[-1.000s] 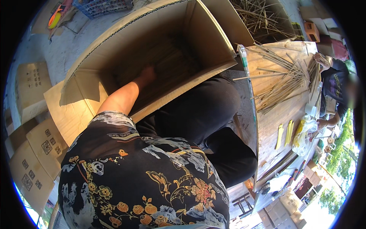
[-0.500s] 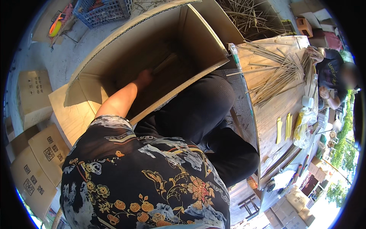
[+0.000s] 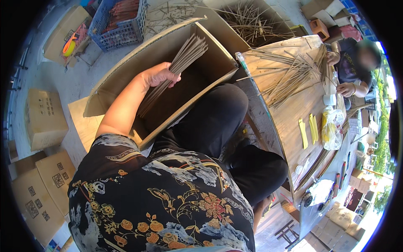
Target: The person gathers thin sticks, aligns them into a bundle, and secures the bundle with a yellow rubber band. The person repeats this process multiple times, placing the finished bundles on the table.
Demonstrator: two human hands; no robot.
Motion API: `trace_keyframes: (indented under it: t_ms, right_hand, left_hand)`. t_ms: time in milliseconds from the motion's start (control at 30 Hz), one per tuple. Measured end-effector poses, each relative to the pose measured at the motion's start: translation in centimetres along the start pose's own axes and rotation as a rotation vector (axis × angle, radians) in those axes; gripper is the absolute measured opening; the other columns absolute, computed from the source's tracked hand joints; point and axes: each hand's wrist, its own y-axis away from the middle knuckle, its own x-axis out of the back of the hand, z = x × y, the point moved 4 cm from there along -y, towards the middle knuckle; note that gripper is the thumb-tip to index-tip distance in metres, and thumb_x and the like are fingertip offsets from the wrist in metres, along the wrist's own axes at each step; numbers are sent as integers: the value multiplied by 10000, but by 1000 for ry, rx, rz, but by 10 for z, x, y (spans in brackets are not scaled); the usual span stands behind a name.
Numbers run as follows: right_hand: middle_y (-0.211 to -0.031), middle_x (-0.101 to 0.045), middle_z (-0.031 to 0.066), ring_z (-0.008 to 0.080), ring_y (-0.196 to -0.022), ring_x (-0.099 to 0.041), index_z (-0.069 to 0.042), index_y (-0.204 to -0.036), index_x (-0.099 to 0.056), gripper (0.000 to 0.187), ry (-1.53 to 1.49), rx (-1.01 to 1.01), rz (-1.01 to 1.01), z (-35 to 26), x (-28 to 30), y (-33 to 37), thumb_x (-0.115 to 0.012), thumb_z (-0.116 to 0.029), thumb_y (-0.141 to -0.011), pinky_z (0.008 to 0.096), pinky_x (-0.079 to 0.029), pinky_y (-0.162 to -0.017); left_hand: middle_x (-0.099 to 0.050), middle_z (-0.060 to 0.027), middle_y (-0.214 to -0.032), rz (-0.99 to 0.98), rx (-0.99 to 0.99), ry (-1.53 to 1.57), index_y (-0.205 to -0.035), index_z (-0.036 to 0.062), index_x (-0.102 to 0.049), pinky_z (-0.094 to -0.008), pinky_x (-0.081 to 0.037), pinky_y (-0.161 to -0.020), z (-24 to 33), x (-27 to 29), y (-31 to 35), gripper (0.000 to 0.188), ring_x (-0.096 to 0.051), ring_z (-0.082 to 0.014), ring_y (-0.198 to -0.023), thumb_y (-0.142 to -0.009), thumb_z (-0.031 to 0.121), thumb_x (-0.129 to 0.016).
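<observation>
My left hand [image 3: 163, 75] is closed round a bundle of thin grey-brown sticks [image 3: 189, 52], gripped near its middle. The bundle slants: its fanned upper ends point to the far right, its lower ends reach down into the large open cardboard box [image 3: 113, 86]. This box stands in front of me, against my dark-trousered leg, and its inside is in shadow. Of my right hand no fingers show; only a strip of skin is visible by the right edge of my flowered shirt, below the knee.
Loose sticks [image 3: 289, 75] spread over the wooden table [image 3: 285, 122] at right, near yellow strips [image 3: 308, 132] and a plastic bag [image 3: 332, 130]. Across it, another person's hands [image 3: 346, 89] handle sticks. A blue crate [image 3: 119, 35], a stick-filled box [image 3: 226, 29] and closed cartons [image 3: 46, 117] stand around.
My left hand has risen from deep inside the cardboard box, bringing the bundle of sticks up into the light. My view has shifted slightly. The other person's lower hand has moved nearer the table.
</observation>
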Motion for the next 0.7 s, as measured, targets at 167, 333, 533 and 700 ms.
trace_keyframes:
  t_ms: [167,333,533,700]
  right_hand:
    - [-695,-569,39,76,-593,-472,12,-881,-588,189,-151,433,238,-115,27,21,-544,-171,-871,203,-409,-558]
    - [-827,-583,30,96,-757,-543,30,-983,-586,181,-255,648,44,-274,-12,84,-557,-93,-853,226,-445,-724]
    - [-1195,-482,238,277,-1149,-449,41,-1278,-345,828,-88,1140,-213,-380,-81,114,-768,-294,-649,340,-344,-966]
    - [-835,-581,60,139,-759,-536,0,-1064,-517,424,-364,900,-570,-381,-108,59,-718,-166,-730,262,-437,-691]
  left_hand:
    - [-537,-33,-652,149,-294,-10,-845,21,-548,-255,-447,-504,142,-59,48,188,-531,-120,-559,-726,109,-665]
    - [-500,-14,-691,-41,-680,73,-863,37,-526,-231,-421,-575,256,-161,46,132,-480,-109,-569,-791,98,-618]
    - [-545,-44,-708,-187,-762,139,-882,35,-552,-270,-454,-600,241,-332,-15,117,-534,-147,-618,-796,84,-616]
    - [-566,-59,-725,-436,-665,239,-878,38,-558,-301,-476,-640,226,-390,-42,98,-570,-176,-683,-806,87,-603]
